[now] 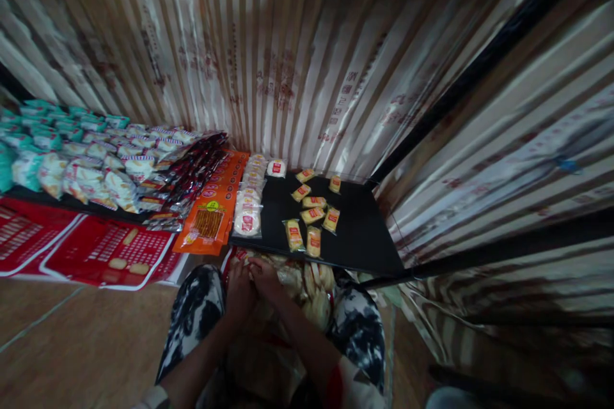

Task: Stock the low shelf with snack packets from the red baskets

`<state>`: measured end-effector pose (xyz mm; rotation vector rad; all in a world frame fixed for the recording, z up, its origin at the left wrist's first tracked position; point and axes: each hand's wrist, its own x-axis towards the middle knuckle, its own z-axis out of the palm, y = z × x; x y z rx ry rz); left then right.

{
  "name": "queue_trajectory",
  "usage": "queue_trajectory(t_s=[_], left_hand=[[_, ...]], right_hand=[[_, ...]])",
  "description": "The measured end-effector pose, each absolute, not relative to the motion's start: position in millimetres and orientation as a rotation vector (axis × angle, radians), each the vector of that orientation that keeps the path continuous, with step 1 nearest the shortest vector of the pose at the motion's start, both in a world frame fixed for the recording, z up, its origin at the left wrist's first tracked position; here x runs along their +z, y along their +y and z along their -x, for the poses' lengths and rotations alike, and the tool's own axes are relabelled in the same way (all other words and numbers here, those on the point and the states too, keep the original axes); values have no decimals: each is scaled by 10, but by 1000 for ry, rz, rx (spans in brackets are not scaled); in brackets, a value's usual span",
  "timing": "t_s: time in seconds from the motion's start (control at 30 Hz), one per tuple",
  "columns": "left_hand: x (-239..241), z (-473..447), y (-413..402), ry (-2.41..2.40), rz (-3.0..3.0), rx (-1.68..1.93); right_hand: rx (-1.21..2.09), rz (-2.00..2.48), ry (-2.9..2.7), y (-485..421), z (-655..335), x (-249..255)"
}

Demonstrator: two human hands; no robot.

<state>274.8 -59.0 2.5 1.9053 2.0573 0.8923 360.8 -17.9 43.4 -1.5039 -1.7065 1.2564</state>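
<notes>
Both my hands are down between my knees, in a box of packaged snacks below the shelf edge. My left hand and my right hand are close together, fingers curled into the packets; what they grip is too dark to name. Just beyond them lies a black shelf board with several small yellow biscuit packets scattered on it. A row of round white cracker packs runs along its left side.
Orange snack packs, dark red packs, white and teal bags fill the shelf to the left. Red cardboard cartons stand beneath. Striped plastic sheeting walls the back and right. Wooden floor lies lower left.
</notes>
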Motion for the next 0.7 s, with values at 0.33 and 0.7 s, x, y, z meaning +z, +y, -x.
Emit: queue_trajectory(t_s=[0.33,0.7], left_hand=[[914,-2446,-721,1646,-1724,1204],[1611,-2459,-616,1181,-1092,1379]], right_hand=[[997,1541,-2022,-311,-3921,1054],[1688,1118,-1533,-356,-4009,1545]])
